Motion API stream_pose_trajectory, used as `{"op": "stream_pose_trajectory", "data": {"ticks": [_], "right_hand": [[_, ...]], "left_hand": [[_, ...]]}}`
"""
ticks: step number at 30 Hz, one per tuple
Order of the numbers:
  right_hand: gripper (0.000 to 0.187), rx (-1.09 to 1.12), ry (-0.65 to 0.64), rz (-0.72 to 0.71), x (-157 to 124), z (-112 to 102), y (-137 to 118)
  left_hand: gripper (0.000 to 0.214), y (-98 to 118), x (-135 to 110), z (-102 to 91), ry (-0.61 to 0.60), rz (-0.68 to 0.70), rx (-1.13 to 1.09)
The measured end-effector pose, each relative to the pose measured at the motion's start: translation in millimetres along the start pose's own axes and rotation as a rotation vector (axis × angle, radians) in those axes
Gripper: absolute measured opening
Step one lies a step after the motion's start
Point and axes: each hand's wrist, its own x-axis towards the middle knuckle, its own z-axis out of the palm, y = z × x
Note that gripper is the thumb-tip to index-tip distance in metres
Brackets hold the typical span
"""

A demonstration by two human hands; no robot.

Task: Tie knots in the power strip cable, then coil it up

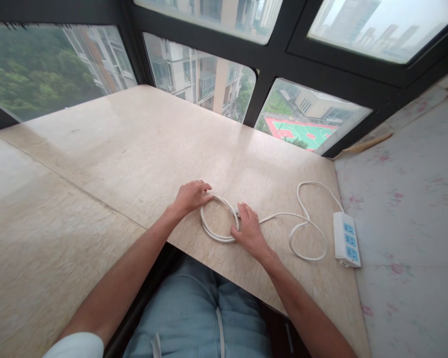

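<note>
A white power cord (pixel 217 238) lies in a round coil of a few loops near the table's front edge. My left hand (pixel 190 197) is at the coil's upper left, thumb and fingers closed about the cord. On the coil's right side, my right hand (pixel 251 231) has its fingers bent around the loops, with the thumb at the lower right. A small pale part, perhaps the plug, shows beside its fingers, mostly hidden. From behind this hand the cord runs right in a loose loop to a white power strip (pixel 341 239) with blue sockets.
The beige marble-patterned tabletop (pixel 134 144) has a seam on the left. Dark-framed windows (pixel 261 84) border its far side. A wall with floral paper (pixel 399 228) rises at the right, close beside the power strip. My legs (pixel 197 308) are below the front edge.
</note>
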Motion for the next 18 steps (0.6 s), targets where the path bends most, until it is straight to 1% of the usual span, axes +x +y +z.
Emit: {"op": "stream_pose_trajectory", "data": {"ticks": [4, 7, 9, 12, 14, 15, 18], "right_hand": [[0.07, 0.006, 0.036, -0.008, -3, 2, 2], [0.064, -0.012, 0.056, -0.01, -6, 0, 0], [0.06, -0.014, 0.084, -0.022, -9, -1, -2], [0.056, -0.015, 0.133, -0.057, -14, -1, -2], [0.054, -0.023, 0.152, -0.079, -16, 1, -1], [0.054, -0.023, 0.158, -0.086, -17, 2, -1], [0.054, 0.018, 0.16, -0.081, -18, 4, 1]], "left_hand": [[0.023, 3, -9, 6.6, 0.044, -0.009, 0.013], [0.025, 7, -16, 12.1, 0.097, -0.016, 0.048], [0.025, 11, -18, 13.7, 0.096, -0.033, 0.079], [0.025, 19, -20, 11.7, 0.05, -0.076, 0.129], [0.027, 29, -24, 9.1, 0.043, -0.1, 0.154], [0.031, 36, -28, 8.1, 0.066, -0.102, 0.156], [0.041, 63, -49, 9.8, 0.211, -0.046, 0.103]]}}
